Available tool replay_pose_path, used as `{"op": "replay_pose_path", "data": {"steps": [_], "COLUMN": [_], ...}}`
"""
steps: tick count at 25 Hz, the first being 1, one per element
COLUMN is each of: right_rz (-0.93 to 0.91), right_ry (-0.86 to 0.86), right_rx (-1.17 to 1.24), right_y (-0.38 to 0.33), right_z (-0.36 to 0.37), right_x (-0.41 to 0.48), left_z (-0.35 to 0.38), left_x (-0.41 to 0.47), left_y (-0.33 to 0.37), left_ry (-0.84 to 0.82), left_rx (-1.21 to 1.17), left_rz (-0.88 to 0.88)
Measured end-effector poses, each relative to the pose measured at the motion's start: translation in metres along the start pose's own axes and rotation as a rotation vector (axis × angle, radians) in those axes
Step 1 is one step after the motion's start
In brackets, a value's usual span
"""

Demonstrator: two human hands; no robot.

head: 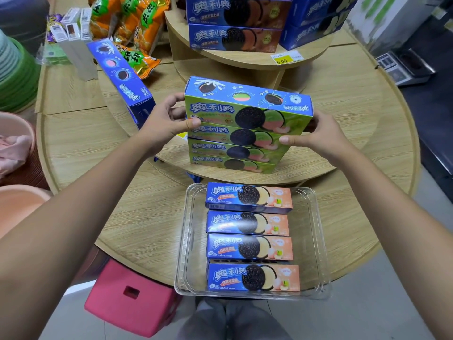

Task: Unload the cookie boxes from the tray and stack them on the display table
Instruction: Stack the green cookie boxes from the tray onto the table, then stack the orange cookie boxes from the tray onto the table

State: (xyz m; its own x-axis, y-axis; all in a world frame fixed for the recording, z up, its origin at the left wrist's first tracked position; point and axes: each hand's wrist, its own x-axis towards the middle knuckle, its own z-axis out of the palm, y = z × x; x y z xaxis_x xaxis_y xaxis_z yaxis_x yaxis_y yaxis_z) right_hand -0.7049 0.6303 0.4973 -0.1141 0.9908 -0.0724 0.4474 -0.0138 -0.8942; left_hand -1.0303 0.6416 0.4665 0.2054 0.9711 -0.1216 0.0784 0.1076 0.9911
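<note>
A green cookie box (247, 104) tops a stack of green cookie boxes (235, 153) on the middle tier of the round wooden display table (98, 133). My left hand (164, 119) grips its left end and my right hand (318, 136) grips its right end. Below, a clear plastic tray (188, 241) rests at the table's near edge. It holds several blue-and-peach cookie boxes (250, 246) standing in a row.
A blue cookie box (120, 79) leans on edge at the left of the middle tier. More blue boxes (235, 38) sit on the top tier, with orange snack bags (130, 23) behind. A pink stool (132, 298) stands below the table; a scale (404, 67) is at right.
</note>
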Motion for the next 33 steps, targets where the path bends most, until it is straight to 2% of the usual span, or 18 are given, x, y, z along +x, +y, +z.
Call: {"op": "replay_pose_path", "data": {"steps": [4,6,9,12,14,15,17,19,22,28,33], "right_rz": [-0.005,0.022,0.123,0.174,0.229,0.279,0.387,0.489,0.605,0.620,0.576], "right_ry": [0.029,0.068,0.142,0.192,0.183,0.183,0.203,0.235,0.260,0.308,0.262], "right_rx": [-0.073,-0.114,-0.125,-0.443,-0.649,-0.675,-0.665,-0.630,-0.571,-0.527,-0.494], "right_y": [0.014,0.029,0.061,0.095,0.118,0.126,0.137,0.142,0.145,0.158,0.168], "right_z": [0.000,0.000,0.003,0.011,0.018,0.021,0.027,0.034,0.046,0.054,0.037], "right_x": [-0.009,-0.022,-0.056,-0.098,-0.127,-0.139,-0.157,-0.170,-0.180,-0.180,-0.179], "left_z": [0.000,0.004,0.021,0.039,0.047,0.050,0.056,0.063,0.074,0.090,0.117], "left_x": [-0.011,-0.024,-0.054,-0.091,-0.115,-0.127,-0.147,-0.162,-0.173,-0.172,-0.185], "left_y": [-0.005,-0.016,-0.041,-0.078,-0.109,-0.124,-0.146,-0.158,-0.164,-0.164,-0.160], "left_ry": [0.056,0.189,0.366,0.447,0.474,0.467,0.412,0.330,0.285,0.391,0.551], "left_rx": [0.192,0.261,0.206,0.167,0.378,0.510,0.664,0.690,0.703,0.703,0.671], "left_rz": [0.012,0.027,0.041,-0.078,-0.174,-0.208,-0.315,-0.417,-0.427,-0.443,-0.488]}}
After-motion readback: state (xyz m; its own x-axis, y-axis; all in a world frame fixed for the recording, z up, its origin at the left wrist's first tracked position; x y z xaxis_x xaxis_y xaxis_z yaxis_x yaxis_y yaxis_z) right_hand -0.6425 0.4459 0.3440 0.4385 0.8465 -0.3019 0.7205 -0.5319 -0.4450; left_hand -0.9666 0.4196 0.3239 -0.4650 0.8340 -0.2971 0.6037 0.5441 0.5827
